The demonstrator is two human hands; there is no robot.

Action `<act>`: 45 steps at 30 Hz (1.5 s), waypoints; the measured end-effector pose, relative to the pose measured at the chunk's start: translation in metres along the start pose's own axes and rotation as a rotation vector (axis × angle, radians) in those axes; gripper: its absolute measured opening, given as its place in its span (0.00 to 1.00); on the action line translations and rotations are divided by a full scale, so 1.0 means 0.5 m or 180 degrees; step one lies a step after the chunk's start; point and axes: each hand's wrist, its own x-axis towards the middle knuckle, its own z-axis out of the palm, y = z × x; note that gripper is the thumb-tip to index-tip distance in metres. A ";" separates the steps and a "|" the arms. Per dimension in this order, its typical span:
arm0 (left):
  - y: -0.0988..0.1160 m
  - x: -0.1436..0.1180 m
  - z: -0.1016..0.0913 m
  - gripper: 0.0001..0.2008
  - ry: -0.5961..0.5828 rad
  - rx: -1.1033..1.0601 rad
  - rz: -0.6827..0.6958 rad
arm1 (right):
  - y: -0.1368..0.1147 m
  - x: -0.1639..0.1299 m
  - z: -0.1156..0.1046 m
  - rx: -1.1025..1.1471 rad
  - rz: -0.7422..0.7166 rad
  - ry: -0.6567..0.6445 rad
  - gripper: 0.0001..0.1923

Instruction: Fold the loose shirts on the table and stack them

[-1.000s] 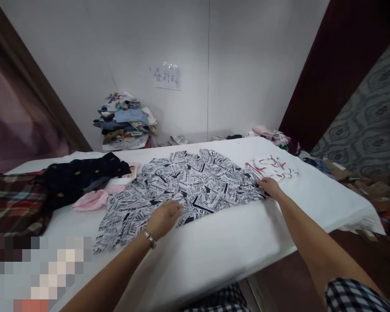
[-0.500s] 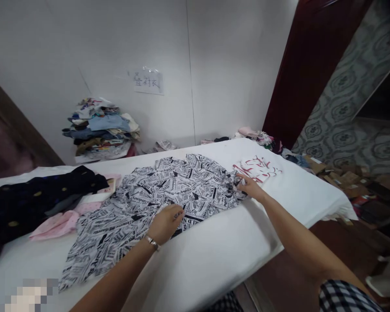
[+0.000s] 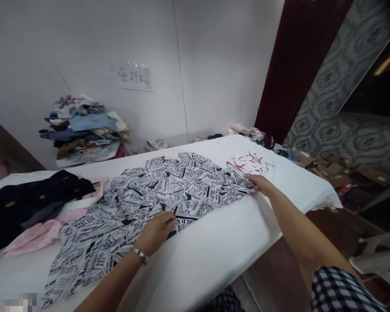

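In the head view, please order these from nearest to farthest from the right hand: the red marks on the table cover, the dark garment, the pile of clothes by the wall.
From the right hand:
1. Red marks, just beyond it.
2. Pile of clothes, far left, by the wall.
3. Dark garment, at the left edge.

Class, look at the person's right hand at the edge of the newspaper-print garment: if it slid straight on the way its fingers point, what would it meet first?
Probably more of the newspaper-print garment, since the right hand points left across it.
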 end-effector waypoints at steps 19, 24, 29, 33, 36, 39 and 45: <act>-0.018 -0.010 0.031 0.11 0.0290 0.0316 0.0349 | 0.053 -0.088 -0.018 -0.0721 -0.1376 0.0804 0.17; -0.015 -0.002 0.033 0.14 0.0458 0.0446 0.0313 | 0.044 -0.025 -0.035 -0.0893 -0.0862 0.1110 0.16; 0.002 0.052 0.032 0.18 0.0472 0.0674 0.0440 | 0.051 -0.025 -0.016 -0.0892 -0.0837 0.0758 0.21; 0.017 0.134 0.056 0.20 0.0231 0.0888 0.0735 | 0.061 -0.042 0.001 -0.0710 -0.1547 0.0626 0.24; 0.032 0.195 0.082 0.25 -0.0028 0.1087 0.0888 | 0.066 -0.065 0.004 -0.0735 -0.2014 0.0443 0.23; 0.056 0.241 0.099 0.34 -0.0373 0.1224 0.0917 | 0.069 -0.088 0.001 -0.0944 -0.2043 0.0275 0.21; 0.109 0.299 0.087 0.26 -0.0801 0.1627 0.0865 | 0.060 -0.103 -0.001 -0.1236 -0.2038 0.0288 0.18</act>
